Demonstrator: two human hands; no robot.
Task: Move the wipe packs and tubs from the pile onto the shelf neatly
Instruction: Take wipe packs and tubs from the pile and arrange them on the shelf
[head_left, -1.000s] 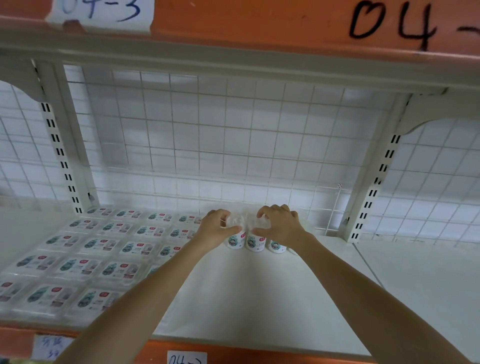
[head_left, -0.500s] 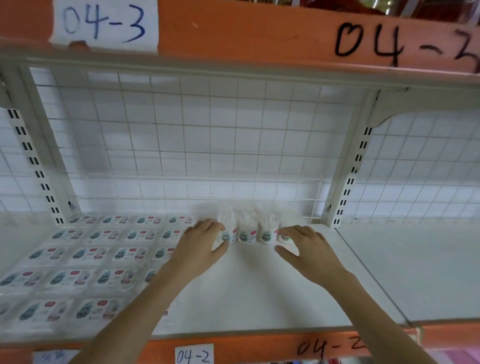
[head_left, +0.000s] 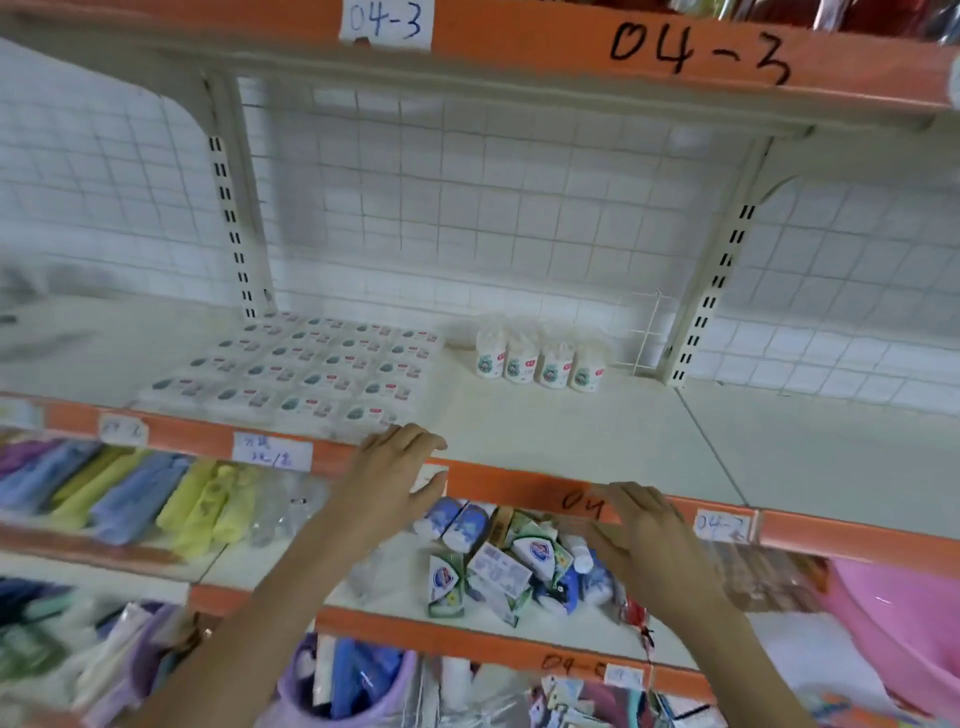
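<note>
Hands empty at the shelf edge, tubs lined up at the back

Both hands sit low in front of the shelf (head_left: 545, 436), at its orange front rail (head_left: 509, 486). The left hand (head_left: 387, 480) has relaxed, slightly bent fingers over the rail and holds nothing. The right hand (head_left: 641, 535) is just below the rail, fingers loosely extended and pointing left, also holding nothing.

On the cream shelf, four wipe tubs (head_left: 540, 358) stand upright in a tight row near the back, side by side and touching or nearly so, with a small white wire divider (head_left: 647, 332) just to their right beside the slotted upright. Left of the tubs, flat wipe packs (head_left: 317, 366) lie in a neat grid of rows running from the back wire mesh toward the front edge. The front right part of the shelf surface is bare.

One level down, directly below the hands, a loose pile (head_left: 506, 564) of mixed packs in white, green and blue lies jumbled on the lower shelf. To its left lie rolled cloths (head_left: 130, 486) in blue, yellow and purple. A pink basin (head_left: 893, 623) shows at the far right edge.

Handwritten labels reading "04-3" (head_left: 698, 49) mark the orange rail above; the paper tags on the lower rails are too blurred to read fully.
</note>
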